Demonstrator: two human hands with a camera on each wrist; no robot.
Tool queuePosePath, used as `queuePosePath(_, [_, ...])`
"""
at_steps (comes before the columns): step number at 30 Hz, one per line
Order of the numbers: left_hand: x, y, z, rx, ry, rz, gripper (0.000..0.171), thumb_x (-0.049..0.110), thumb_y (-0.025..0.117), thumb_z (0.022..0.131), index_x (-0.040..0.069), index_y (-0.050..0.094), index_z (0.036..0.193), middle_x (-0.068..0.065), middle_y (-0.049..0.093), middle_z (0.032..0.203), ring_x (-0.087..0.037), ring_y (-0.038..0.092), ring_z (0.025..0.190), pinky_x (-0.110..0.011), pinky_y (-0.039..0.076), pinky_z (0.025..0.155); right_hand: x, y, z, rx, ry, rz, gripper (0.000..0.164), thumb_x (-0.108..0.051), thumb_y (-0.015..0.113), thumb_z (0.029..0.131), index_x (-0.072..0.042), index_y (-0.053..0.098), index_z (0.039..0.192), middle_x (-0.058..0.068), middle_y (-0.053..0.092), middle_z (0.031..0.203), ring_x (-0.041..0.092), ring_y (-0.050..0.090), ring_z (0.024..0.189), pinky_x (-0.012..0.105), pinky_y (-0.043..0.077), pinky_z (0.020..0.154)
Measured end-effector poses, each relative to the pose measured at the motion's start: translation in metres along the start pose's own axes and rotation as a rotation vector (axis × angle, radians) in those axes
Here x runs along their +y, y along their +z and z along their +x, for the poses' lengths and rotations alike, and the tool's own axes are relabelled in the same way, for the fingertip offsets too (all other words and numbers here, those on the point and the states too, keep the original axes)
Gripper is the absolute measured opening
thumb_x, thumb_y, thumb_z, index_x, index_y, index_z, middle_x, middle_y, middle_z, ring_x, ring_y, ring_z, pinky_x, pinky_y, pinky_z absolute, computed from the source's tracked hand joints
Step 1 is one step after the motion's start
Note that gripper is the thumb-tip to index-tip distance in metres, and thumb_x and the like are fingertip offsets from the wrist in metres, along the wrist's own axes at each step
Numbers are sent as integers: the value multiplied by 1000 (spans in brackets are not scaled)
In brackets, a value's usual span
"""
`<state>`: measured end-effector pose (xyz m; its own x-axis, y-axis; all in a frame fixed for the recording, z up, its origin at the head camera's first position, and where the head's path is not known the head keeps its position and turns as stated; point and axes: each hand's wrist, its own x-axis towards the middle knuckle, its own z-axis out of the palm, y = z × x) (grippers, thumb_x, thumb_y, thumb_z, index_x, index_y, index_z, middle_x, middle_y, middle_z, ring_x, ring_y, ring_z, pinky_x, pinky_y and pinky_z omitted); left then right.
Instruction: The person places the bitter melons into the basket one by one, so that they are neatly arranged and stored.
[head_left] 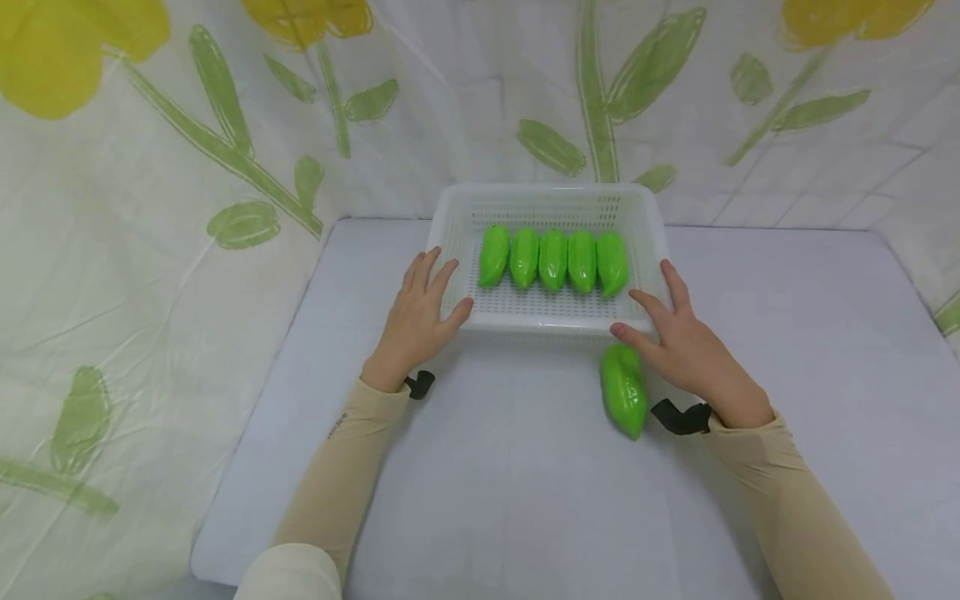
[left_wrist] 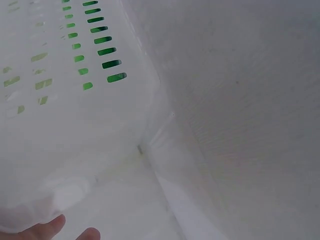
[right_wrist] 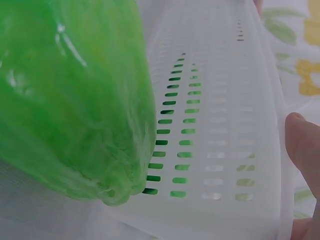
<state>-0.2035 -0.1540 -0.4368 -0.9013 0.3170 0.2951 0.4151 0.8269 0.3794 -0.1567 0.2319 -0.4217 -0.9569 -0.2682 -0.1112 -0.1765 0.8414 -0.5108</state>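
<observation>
A white slotted plastic basket [head_left: 536,323] stands at the back of the table. Several glossy green, elongated fruit-like pieces [head_left: 552,260] lie side by side in it. My left hand [head_left: 418,321], fingers spread, rests at the basket's left rim near its front corner. At the right front corner, my right hand [head_left: 686,346] touches the rim with thumb and fingers extended. One more green piece [head_left: 624,392], with a pointed end, lies on the table just below the right hand, outside the basket. In the right wrist view this green piece [right_wrist: 80,100] looms large before the basket's slotted wall [right_wrist: 215,150].
The table [head_left: 480,467] has a pale, smooth cover. Behind it and at the left hangs a white sheet [head_left: 450,100] printed with yellow flowers and green leaves. Black wrist mounts [head_left: 681,417] stick out by both cuffs.
</observation>
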Motion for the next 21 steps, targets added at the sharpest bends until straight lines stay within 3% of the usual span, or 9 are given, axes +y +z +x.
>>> queuePosePath(7, [0, 1, 1, -3, -8, 1, 67, 45, 51, 103, 3, 43, 155, -24, 27, 167, -47, 22, 156, -65, 32, 121, 1, -3, -1, -7, -19, -13, 84, -62, 46, 105, -4, 28, 164, 11, -26, 172, 62, 51, 128, 73, 46, 98])
queuePosePath(13, [1, 2, 0, -3, -8, 6, 67, 43, 53, 103, 2, 43, 155, -25, 27, 167, -46, 22, 156, -62, 31, 122, 0, -13, -5, 8, -5, -34, 88, -64, 48, 104, -6, 24, 165, 14, -16, 174, 59, 45, 137, 75, 45, 99])
queuePosePath(17, [2, 1, 0, -19, -27, 6, 67, 43, 54, 104, 3, 42, 156, -24, 26, 168, -45, 20, 157, -62, 31, 122, -8, -22, -15, 141, -4, -51, 85, -59, 56, 102, -3, 32, 162, 23, 5, 173, 51, 49, 136, 73, 47, 93])
queuePosePath(21, [2, 1, 1, -27, -35, 6, 67, 44, 54, 104, 4, 41, 157, -22, 25, 169, -44, 19, 158, -62, 32, 122, -19, -28, -28, 297, -59, -61, 70, -45, 66, 101, -2, 48, 152, 26, 33, 158, 44, 61, 118, 64, 53, 77])
